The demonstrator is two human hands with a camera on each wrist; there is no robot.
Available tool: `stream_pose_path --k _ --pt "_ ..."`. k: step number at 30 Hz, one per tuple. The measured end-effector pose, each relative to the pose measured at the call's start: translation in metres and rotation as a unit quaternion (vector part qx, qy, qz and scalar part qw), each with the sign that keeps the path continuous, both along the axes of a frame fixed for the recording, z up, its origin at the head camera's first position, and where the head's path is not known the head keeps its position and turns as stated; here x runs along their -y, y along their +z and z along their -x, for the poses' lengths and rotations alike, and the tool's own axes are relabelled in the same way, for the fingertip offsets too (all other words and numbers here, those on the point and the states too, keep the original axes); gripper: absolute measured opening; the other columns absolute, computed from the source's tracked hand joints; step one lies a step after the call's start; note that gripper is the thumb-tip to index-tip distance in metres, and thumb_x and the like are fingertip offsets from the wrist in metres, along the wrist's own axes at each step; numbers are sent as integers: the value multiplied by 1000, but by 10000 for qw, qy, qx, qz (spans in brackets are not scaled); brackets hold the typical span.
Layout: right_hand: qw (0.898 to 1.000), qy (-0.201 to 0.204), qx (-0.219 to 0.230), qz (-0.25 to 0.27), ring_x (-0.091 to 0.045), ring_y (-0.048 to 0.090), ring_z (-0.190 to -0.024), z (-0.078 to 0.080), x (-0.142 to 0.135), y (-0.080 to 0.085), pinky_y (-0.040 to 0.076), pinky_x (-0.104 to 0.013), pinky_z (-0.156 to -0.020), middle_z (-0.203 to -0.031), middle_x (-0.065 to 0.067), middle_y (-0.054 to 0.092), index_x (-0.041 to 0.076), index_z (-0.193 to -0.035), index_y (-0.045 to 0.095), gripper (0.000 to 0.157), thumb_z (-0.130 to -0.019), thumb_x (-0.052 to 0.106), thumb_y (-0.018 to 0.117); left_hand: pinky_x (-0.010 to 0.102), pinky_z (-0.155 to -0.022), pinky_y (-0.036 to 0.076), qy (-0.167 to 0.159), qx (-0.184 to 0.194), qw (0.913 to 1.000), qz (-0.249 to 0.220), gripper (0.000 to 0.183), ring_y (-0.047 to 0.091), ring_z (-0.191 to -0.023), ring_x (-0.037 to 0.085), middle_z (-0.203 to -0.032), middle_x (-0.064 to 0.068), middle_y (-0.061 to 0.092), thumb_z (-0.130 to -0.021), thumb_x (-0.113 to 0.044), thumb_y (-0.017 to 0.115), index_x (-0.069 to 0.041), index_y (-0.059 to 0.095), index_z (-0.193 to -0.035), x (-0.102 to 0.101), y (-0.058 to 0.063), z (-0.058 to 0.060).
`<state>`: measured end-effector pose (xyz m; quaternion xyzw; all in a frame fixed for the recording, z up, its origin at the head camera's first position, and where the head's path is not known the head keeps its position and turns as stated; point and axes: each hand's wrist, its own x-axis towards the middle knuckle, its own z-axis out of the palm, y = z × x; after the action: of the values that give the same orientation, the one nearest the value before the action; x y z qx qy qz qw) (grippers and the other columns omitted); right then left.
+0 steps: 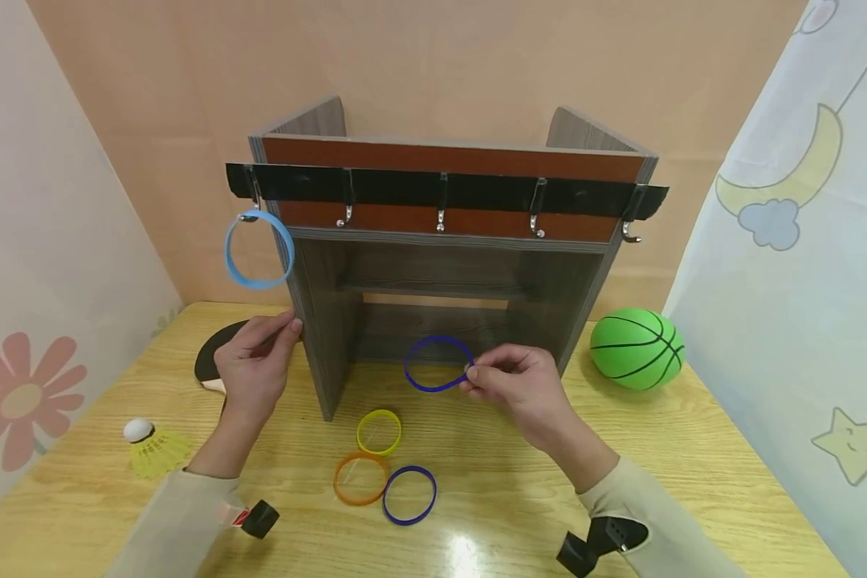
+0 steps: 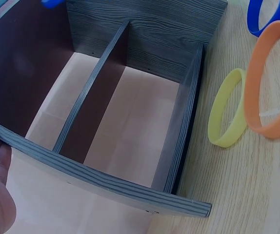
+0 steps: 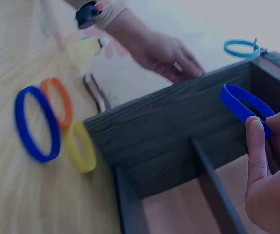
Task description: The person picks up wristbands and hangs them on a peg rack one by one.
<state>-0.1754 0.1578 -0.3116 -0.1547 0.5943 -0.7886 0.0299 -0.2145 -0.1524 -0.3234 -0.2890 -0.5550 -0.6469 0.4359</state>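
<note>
My right hand (image 1: 516,389) pinches a dark blue silicone wristband (image 1: 439,390) between thumb and fingertips, in front of the lower opening of a grey wooden shelf unit (image 1: 311,321). In the right wrist view, the held band tilts before the unit's side panel. My left hand (image 1: 254,353) holds the left side panel near its front edge, with bent fingers against its outer face. Across the top runs a black strip (image 1: 397,183) with several metal hooks. From its leftmost hook hangs a light blue wristband (image 1: 289,255); the other hooks are bare.
Yellow (image 1: 360,437), orange (image 1: 335,486) and dark blue (image 1: 432,502) wristbands lie close together on the wood-grain table (image 1: 549,514). To the left are a black paddle (image 1: 209,357) and a yellow shuttlecock (image 1: 155,453). A green ball (image 1: 636,349) sits right of the unit.
</note>
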Motion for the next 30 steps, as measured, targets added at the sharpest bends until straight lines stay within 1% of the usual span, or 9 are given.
stream_pose_path --k 2,4,11,16,20,24,26,27,30 --pt "9998 69 -93 134 -23 68 -72 -1 5 8 58 -33 -70 -79 -13 66 5 -79 70 19 -82 -13 63 17 -68 54 67 3 10000 61 11 64 -73 11 -76 20 65 -80 19 64 26 61 -88 0 1 -1" --pt "9995 119 -185 245 -22 68 -71 -2 11 15 58 -32 -70 -79 -12 66 5 -79 70 21 -82 -14 62 17 -67 54 87 -24 9999 82 11 64 -73 11 -76 21 65 -80 19 63 26 61 -88 0 0 -1" --pt "9971 300 -451 529 -21 68 -71 -3 31 40 58 -31 -69 -77 -12 66 5 -79 70 22 -83 -15 61 18 -68 54 -136 -89 9998 -66 12 65 -74 14 -78 20 65 -80 18 64 24 62 -91 7 -15 14" --pt "9952 364 -631 661 -21 68 -72 -3 46 56 58 -32 -70 -78 -13 66 4 -80 70 21 -83 -15 60 18 -68 54 -73 -64 10000 -24 13 65 -75 14 -80 20 66 -80 17 65 22 64 -92 10 -20 18" --pt "9940 347 -750 711 -21 67 -71 -2 56 67 58 -33 -71 -79 -13 66 5 -80 70 21 -83 -14 61 19 -68 54 -186 -93 9997 -91 14 65 -74 14 -79 20 66 -80 16 65 23 63 -92 10 -20 19" --pt "9909 376 -857 970 -21 68 -70 -2 65 74 58 -33 -71 -78 -13 67 5 -80 70 24 -84 -16 59 20 -68 55 -357 -119 9991 -192 15 65 -74 15 -79 20 65 -81 16 66 25 61 -92 9 -20 19" --pt "9888 408 -916 1106 -21 68 -70 -2 70 78 57 -32 -71 -78 -13 67 5 -80 70 26 -84 -18 57 20 -68 55 -353 -128 9991 -189 15 65 -74 15 -79 20 65 -81 16 66 25 62 -92 9 -19 18" --pt "9878 418 -942 1167 -21 68 -70 -1 72 80 57 -32 -71 -78 -13 67 5 -80 70 27 -84 -18 56 20 -69 55 -342 -126 9992 -177 14 65 -74 15 -79 20 65 -81 17 65 25 61 -91 8 -17 16" --pt "9851 413 -1031 1309 -21 68 -70 0 78 86 57 -31 -71 -78 -12 68 5 -79 70 29 -84 -19 55 19 -68 55 -251 -98 9996 -127 13 65 -74 14 -79 19 66 -80 19 63 25 61 -91 6 -14 13"
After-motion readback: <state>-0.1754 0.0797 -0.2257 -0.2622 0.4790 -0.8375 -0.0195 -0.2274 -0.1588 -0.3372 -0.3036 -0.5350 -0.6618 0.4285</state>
